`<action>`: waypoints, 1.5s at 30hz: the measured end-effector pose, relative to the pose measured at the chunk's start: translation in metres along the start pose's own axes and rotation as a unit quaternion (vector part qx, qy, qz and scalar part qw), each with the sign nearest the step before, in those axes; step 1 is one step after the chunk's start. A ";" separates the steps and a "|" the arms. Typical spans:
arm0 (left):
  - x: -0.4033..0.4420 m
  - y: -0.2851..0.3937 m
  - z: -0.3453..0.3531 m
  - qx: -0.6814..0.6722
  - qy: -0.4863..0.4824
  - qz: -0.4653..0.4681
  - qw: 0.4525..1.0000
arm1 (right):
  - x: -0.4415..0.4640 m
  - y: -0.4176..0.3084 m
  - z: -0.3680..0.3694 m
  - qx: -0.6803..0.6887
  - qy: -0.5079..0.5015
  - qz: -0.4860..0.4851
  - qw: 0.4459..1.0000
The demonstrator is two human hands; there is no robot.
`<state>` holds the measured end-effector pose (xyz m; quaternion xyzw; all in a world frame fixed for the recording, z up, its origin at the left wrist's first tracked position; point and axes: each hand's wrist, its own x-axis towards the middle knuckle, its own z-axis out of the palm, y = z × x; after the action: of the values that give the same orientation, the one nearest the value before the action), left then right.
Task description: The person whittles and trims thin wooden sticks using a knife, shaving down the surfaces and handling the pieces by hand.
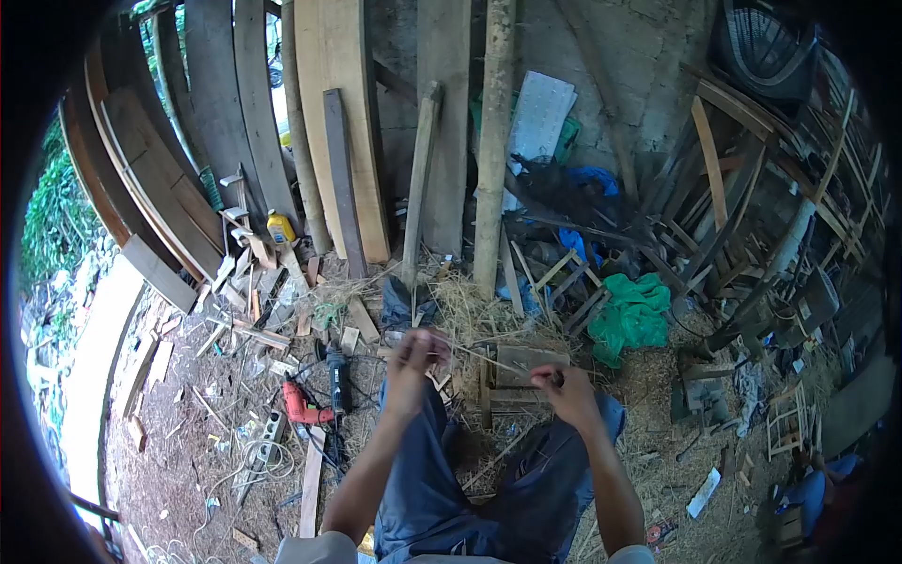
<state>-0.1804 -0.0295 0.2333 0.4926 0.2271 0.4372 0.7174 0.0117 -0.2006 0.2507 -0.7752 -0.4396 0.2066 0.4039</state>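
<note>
A thin, pale strip (490,359), like split wood or bamboo, spans the gap between my hands above my knees. My left hand (418,362) is slightly blurred, its fingers curled at the strip's left end. The fingers of my right hand (570,395) are closed at the other end. A small dark thing shows at those right fingers, too small to name. Just beyond the strip, a low wooden stool or block (531,362) stands between my knees, partly hidden by my right hand.
A red power drill (303,404) and a dark grinder-like tool (338,376) lie left of my legs, near a power strip (271,438) with cords. Planks (343,132) lean on the wall ahead. A green plastic bag (631,315) and piled wood scraps lie at right.
</note>
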 end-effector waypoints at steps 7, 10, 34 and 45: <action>-0.004 0.041 -0.013 0.256 -0.193 -0.078 0.944 | 0.022 -0.010 -0.032 -0.121 -0.016 -0.096 0.988; -0.015 0.048 -0.003 0.269 -0.263 -0.178 0.909 | 0.032 -0.008 -0.029 -0.126 0.002 -0.175 0.976; -0.078 -0.016 0.067 0.155 -0.113 -0.011 0.981 | -0.009 -0.025 0.043 -0.244 0.198 -0.197 0.929; -0.083 -0.026 0.075 0.234 -0.105 0.045 0.966 | -0.005 0.000 0.036 -0.276 0.182 -0.142 0.933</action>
<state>-0.1555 -0.1423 0.2316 0.6994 0.2240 0.3499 0.5815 -0.0146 -0.1888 0.2292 -0.8102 -0.5034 -0.1269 0.2721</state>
